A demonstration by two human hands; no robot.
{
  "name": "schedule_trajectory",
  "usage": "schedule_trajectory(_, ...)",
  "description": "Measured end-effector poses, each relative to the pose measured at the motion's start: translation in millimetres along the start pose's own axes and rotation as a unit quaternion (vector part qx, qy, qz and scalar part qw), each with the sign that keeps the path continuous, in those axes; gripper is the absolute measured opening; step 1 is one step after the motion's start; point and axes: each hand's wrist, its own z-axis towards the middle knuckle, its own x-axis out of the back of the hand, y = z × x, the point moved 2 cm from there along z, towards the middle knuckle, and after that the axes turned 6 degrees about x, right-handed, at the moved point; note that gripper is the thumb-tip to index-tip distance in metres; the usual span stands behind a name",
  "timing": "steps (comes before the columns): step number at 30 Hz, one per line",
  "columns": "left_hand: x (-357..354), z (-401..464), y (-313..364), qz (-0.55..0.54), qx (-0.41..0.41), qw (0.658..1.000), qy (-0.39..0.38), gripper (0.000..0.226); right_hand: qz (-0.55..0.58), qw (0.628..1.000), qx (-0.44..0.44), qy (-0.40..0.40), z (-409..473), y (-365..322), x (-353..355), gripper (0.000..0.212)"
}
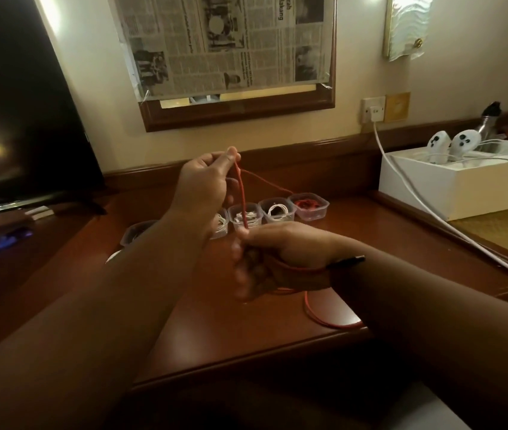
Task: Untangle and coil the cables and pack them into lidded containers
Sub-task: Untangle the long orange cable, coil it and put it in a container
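From the head camera, a red cable (241,193) is seen stretched upright between two hands above the table (246,342). At the top it is pinched by the left hand (206,178), fingers clenched around the strand near the fingertips. Lower down it is grasped by the right hand (280,252), whose grip is closed on the cable, with turns of red apparently wound across the palm and wrist; exactly how many loops are there cannot be told, as the hand is blurred. A dark plug end (347,261) is seen jutting out beside the right wrist. A slack red loop (324,318) is left trailing on the table below the right forearm, and another strand runs off toward the far red-filled container (308,206).

A row of small clear tubs is lined up behind the hands: one holds a white coil (278,210), others pale cables. No lids can be made out.

The cable is judged light, thin and limp, soft enough to be wound tight yet springy enough to uncoil if released. It is best held by pinching the strand itself close to the coil, with the wound loops pressed under the thumb; the plug should be kept from being tugged.
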Motion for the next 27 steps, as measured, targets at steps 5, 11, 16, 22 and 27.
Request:
schedule_trajectory(5,19.6,3.0,-7.7,0.184,-0.136,0.971,0.067,0.015,-0.083,0.996,0.018,-0.016,-8.0,-15.8,-6.5,0.032)
schedule_trajectory(11,15.3,-17.4,-18.7,0.176,-0.200,0.935,-0.234,0.045,-0.058,0.992,0.051,-0.095,-5.0,-30.2,-16.1,0.032)
schedule_trajectory(16,29.0,-11.0,-18.7,0.120,-0.126,0.976,-0.134,0.051,-0.235,0.970,0.048,-0.046,-6.5,-27.4,-19.8,0.036)
schedule_trajectory(22,16.7,-19.9,-29.2,0.042,0.015,0.993,-0.111,0.041,-0.043,0.991,0.110,-0.063,-6.2,-49.1,-30.8,0.041)
schedule_trajectory(27,-15.0,-68.0,-54.7,0.120,0.013,0.967,-0.225,0.051,-0.143,0.932,0.287,0.167,-3.0,-85.6,-4.4,0.033)
